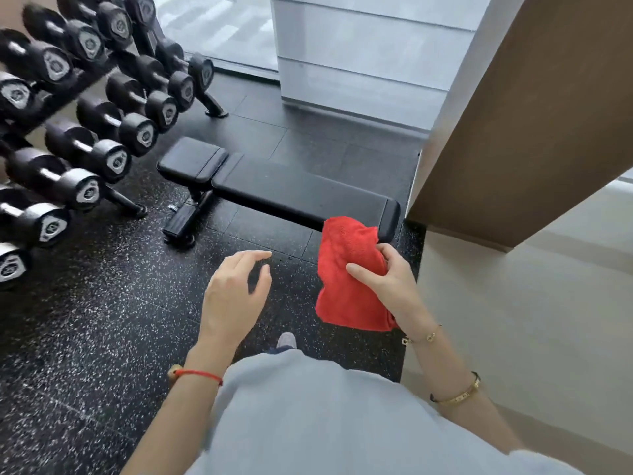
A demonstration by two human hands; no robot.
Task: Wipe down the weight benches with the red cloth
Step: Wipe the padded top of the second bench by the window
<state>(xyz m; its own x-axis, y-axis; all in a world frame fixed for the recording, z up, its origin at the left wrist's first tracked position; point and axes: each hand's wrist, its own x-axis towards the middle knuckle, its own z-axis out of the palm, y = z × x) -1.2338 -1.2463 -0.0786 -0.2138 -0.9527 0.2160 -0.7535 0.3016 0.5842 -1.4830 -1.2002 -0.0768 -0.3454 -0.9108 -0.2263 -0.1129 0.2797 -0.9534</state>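
On the far left a rack (113, 197) is holding rows of black dumbbells (72, 180), standing on the dark speckled floor (85, 303). Just to the right of it the black bench (274, 190) is lying flat on the floor, its short pad toward the rack and its long pad reaching toward the wall (513, 138). Below the bench the left hand (233, 293) is hanging in the air above the floor, fingers relaxed and a little bent, holding nothing; a red string (198, 374) is circling its wrist. Further right the right hand (390, 279) is gripping the red cloth (349, 269), thumb pressing across the front, fingers curled behind it. The cloth is hanging bunched, its top edge overlapping the near end of the bench in the view; whether it is touching the pad, one cannot tell. Gold bracelets (455, 395) are sitting on the right forearm.
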